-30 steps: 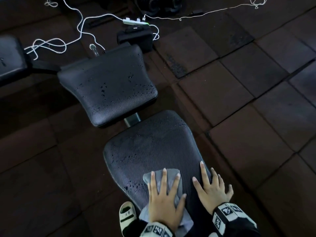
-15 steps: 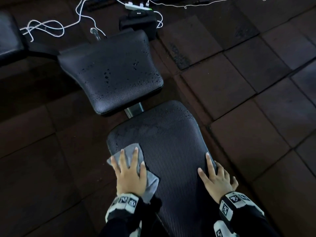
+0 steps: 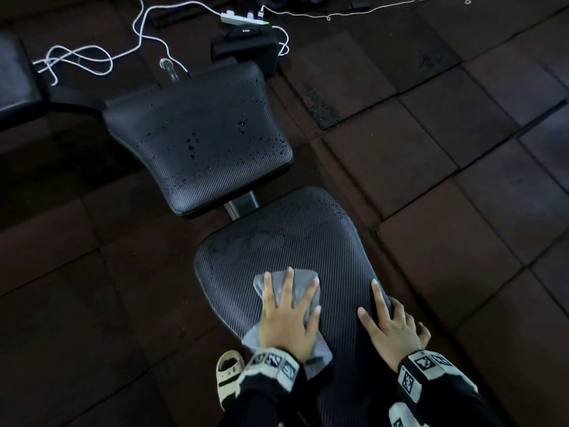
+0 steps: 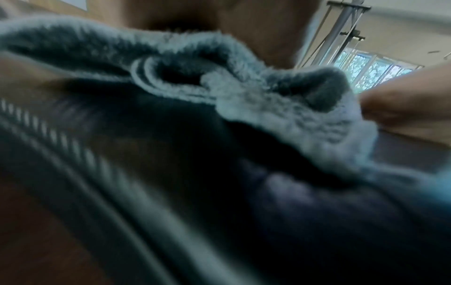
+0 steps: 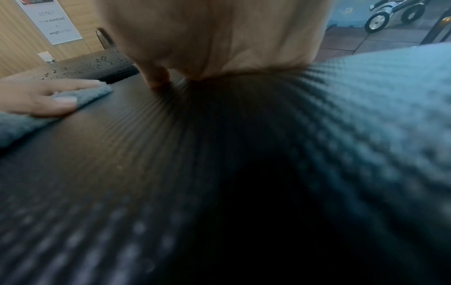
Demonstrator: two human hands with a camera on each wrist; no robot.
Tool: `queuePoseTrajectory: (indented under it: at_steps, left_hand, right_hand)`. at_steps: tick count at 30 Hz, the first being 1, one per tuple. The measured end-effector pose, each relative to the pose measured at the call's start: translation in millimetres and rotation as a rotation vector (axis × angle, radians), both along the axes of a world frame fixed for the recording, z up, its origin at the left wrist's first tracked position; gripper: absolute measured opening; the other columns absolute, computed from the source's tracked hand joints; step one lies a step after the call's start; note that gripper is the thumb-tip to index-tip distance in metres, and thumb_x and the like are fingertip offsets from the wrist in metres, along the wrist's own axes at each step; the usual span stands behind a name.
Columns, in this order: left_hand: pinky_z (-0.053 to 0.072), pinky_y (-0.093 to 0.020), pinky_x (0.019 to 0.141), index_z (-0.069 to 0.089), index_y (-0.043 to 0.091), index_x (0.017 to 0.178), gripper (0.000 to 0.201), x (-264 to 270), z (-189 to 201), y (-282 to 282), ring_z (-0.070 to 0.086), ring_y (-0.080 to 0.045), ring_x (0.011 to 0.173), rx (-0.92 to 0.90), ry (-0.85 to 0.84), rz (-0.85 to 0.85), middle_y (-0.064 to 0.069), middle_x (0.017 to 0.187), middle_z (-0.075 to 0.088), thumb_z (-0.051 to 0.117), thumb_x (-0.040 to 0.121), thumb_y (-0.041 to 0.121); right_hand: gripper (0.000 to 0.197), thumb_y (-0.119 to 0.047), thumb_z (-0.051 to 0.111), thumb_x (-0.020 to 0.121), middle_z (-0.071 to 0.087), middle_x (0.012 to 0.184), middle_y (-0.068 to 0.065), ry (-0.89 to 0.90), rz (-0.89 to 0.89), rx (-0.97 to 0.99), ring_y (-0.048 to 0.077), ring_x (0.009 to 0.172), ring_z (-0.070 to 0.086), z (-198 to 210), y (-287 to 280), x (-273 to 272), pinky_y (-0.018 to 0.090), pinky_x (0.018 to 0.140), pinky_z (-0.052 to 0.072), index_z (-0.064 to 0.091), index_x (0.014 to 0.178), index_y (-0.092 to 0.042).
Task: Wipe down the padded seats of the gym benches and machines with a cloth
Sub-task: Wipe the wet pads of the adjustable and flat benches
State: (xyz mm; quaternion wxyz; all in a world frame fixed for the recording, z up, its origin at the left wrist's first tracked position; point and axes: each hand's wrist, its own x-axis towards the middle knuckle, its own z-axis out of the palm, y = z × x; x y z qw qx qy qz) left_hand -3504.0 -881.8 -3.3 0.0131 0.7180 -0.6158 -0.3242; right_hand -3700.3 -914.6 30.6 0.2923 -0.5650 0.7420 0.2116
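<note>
A black ribbed bench pad [image 3: 295, 241] fills the near middle of the head view. My left hand [image 3: 289, 315] lies flat with spread fingers on a grey cloth [image 3: 303, 280], pressing it onto the pad's near left part. The right wrist view shows the same cloth [image 5: 90, 94] under that left hand [image 5: 36, 96]. My right hand [image 3: 391, 328] rests flat on the pad's right edge, its outer fingers bent over the side, holding nothing. A second black pad [image 3: 200, 134], dotted with droplets, sits beyond. In the left wrist view the cloth [image 4: 280, 104] is bunched close to the lens.
White cables [image 3: 92, 57] and a power strip [image 3: 243, 18] lie on the dark tiled floor [image 3: 462, 149] beyond the far pad. Another black pad [image 3: 15, 78] shows at far left. A pale sandal [image 3: 229, 374] stands below the near pad's left side.
My left hand slid the cloth from the pad's left edge back toward its middle, after going left half a second earlier. The right hand stayed at the right edge.
</note>
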Motion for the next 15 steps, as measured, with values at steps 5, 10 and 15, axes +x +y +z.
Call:
queuePoseTrajectory:
  at_steps: [5, 10, 15]
  left_hand:
    - [-0.008, -0.048, 0.116, -0.01, 0.049, 0.146, 0.056, 51.4, -6.6, -28.3, -0.027, -0.04, 0.14, 0.102, -0.101, 0.045, -0.001, 0.16, -0.014, 0.006, 0.094, 0.057]
    - [0.017, -0.053, 0.114, 0.024, 0.037, 0.149, 0.056, 52.2, -11.1, 20.2, 0.01, -0.049, 0.142, -0.016, -0.081, 0.308, -0.014, 0.156, 0.022, 0.029, 0.095, 0.047]
    - [0.015, -0.054, 0.107, 0.036, 0.032, 0.146, 0.058, -5.0, 9.9, 58.0, 0.024, -0.051, 0.138, -0.012, -0.039, 0.061, -0.014, 0.15, 0.037, 0.036, 0.09, 0.046]
  right_hand:
    - [0.061, -0.071, 0.014, 0.087, 0.017, 0.153, -0.005, 0.006, 0.013, 0.005, 0.018, 0.133, 0.03, -0.5, 0.9, 0.1, 0.048, 0.112, 0.013, -0.029, 0.128, -0.06]
    - [0.061, -0.071, 0.014, 0.086, 0.016, 0.153, -0.005, 0.005, 0.021, -0.001, 0.018, 0.133, 0.031, -0.9, 0.6, 0.1, 0.047, 0.112, 0.013, -0.035, 0.122, -0.061]
    - [0.061, -0.07, 0.016, 0.087, 0.016, 0.153, -0.006, 0.002, 0.015, -0.003, 0.018, 0.133, 0.03, 1.5, -0.6, 1.5, 0.046, 0.112, 0.012, -0.035, 0.12, -0.062]
